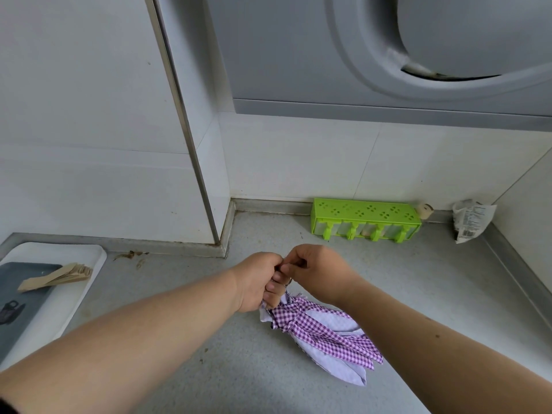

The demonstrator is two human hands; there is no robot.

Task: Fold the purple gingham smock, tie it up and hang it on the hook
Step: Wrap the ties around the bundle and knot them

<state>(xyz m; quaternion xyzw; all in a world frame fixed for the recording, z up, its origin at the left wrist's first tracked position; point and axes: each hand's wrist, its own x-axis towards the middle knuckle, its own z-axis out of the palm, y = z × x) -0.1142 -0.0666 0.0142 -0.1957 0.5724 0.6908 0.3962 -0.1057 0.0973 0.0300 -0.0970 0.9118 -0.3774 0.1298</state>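
Over the counter (418,288), both hands grip smock (322,330)

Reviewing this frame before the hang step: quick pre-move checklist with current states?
1. Smock folded into a bundle: ok. The purple gingham smock lies as a narrow bundle on the grey counter.
2. Tie wrapped round the bundle: ok, a gingham strap crosses it; whether the knot is finished, cannot tell.
3. Both hands gripping the smock's top end: ok. Left hand and right hand meet there, fingers curled.
4. Hanging loop free: cannot tell, hidden by the fingers.
5. Hook located: not ok, no hook is in view.
6. Nearby clutter clear of the bundle: ok, green rack stands apart by the wall.
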